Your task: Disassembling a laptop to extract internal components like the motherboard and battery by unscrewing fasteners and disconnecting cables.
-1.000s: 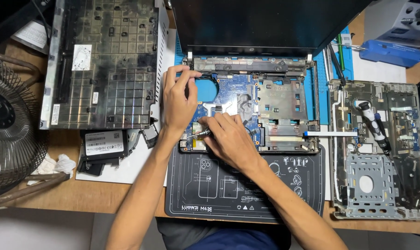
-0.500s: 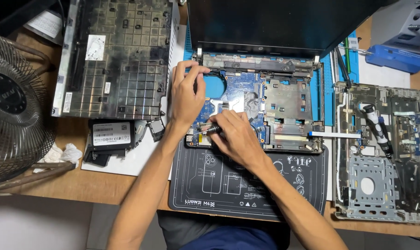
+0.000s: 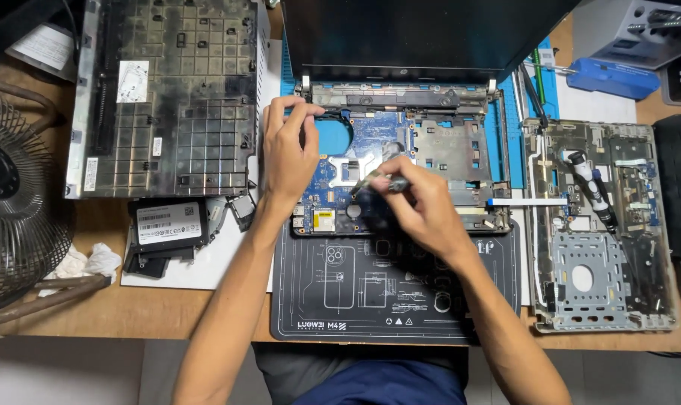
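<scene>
A person bends over an opened laptop base (image 3: 430,161) on a wooden workbench, its blue motherboard (image 3: 333,187) laid bare. The left hand (image 3: 286,154) rests on the board's left part, fingers curled together beside the round cut-out in the base, thumb and fingertips touching the frame at its upper left edge; whether they pinch anything cannot be told. The right hand (image 3: 423,206) is clamped around a slim metal tool (image 3: 378,182) (blurred, likely a small screwdriver or brush), its tip over the middle of the motherboard, near the pale square bracket. The laptop's dark screen (image 3: 423,34) stands open behind the base. Just in front of the base lies a black repair mat (image 3: 355,292) with white outlines, and both forearms cross it. Left of the base lies an upturned, dusty bottom cover (image 3: 168,97), with a flat drive (image 3: 168,223) bearing a white label just in front of that cover. Right of the base sits a removed palm-rest frame (image 3: 595,240), a black-and-white handled screwdriver (image 3: 592,187) lying on it. A wire fan guard (image 3: 14,217) fills the far left edge.
</scene>
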